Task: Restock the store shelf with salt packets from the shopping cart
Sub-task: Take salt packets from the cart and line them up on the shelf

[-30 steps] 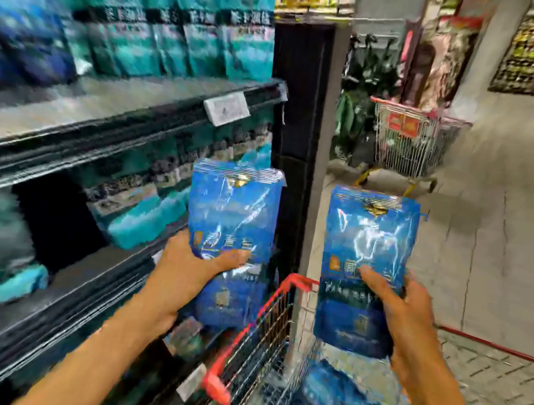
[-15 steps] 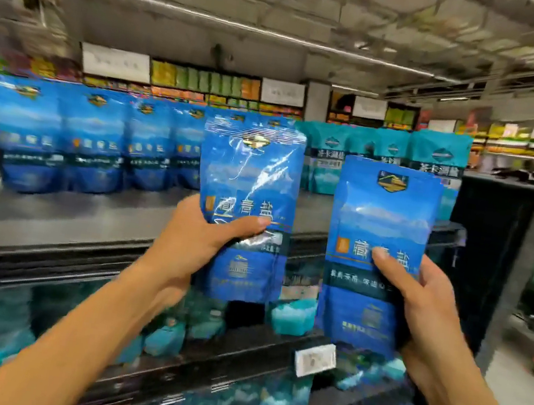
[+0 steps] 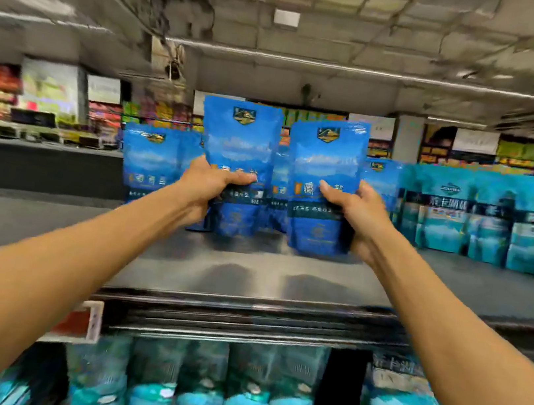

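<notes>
My left hand (image 3: pixel 207 186) grips a blue salt packet (image 3: pixel 240 142) upright by its middle. My right hand (image 3: pixel 357 212) grips a second blue salt packet (image 3: pixel 327 162) the same way. Both packets stand on or just above the grey top shelf (image 3: pixel 248 269), side by side, in front of a row of matching blue packets (image 3: pixel 150 164) at the back. Both arms reach far forward over the shelf. The shopping cart is out of view.
Teal packets (image 3: pixel 485 217) fill the right part of the top shelf. More teal packets (image 3: pixel 203 387) sit on the shelf below. A red and white price tag (image 3: pixel 81 323) hangs on the shelf edge at left. Other store shelves lie far behind.
Both hands have carried their packets up from the cart and forward over the top shelf, down to its surface. The view has swung from the cart and aisle to face the shelf.
</notes>
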The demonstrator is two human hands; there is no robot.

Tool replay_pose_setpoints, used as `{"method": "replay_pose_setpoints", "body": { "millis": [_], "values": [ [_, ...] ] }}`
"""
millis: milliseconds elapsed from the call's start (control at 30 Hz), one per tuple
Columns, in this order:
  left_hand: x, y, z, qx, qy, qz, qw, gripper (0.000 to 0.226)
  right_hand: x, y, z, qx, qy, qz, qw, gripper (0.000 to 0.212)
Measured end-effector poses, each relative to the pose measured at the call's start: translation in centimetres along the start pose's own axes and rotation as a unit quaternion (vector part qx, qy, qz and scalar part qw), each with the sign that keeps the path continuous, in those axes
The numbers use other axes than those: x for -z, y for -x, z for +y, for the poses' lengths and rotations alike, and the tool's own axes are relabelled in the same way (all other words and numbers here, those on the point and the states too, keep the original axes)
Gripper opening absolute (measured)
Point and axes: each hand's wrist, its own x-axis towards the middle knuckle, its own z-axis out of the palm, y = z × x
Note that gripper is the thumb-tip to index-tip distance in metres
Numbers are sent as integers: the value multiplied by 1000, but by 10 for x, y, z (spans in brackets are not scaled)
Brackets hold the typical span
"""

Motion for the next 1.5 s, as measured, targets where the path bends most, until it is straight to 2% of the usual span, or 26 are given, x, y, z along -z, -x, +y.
{"method": "replay_pose_setpoints", "body": {
  "millis": [133,267,333,467,500,600,667,733,833,1167,1400,1500],
  "values": [
    [4,-47,-27,16,2,-15,1000,17,-13,-56,30,-41,15,13,999,17],
    [-3,-82,-51,20,-14,-2,1000,23,-17,-98,54,-81,32,29,996,19],
    [-5,-95,-62,21,-37,-6,999,30,-16,-112,62,-92,45,34,994,29],
    [0,-106,-81,52,-88,-17,995,54,-11,-119,77,-129,61,4,990,69],
    [3,-105,-84,56,-104,-17,993,57,-9,-118,79,-138,75,-4,988,73],
    [11,-100,-88,59,-173,-49,982,59,-2,-118,77,-149,240,-31,959,52],
    [15,-96,-88,55,-214,-60,973,54,0,-117,72,-135,333,-32,933,51],
    [19,-91,-86,40,-322,-41,945,53,0,-118,69,-124,391,-28,911,64],
    [20,-79,-82,2,-502,-10,865,53,-4,-116,68,-129,424,-24,896,69],
    [11,-79,-73,-41,-618,-44,784,53,-9,-123,82,-87,453,23,887,57],
    [15,-76,-71,-10,-609,-43,792,56,-6,-110,74,-111,440,4,891,55],
    [18,-73,-66,-11,-595,-31,803,54,-1,-99,64,-95,441,10,893,53]
  ]
}}
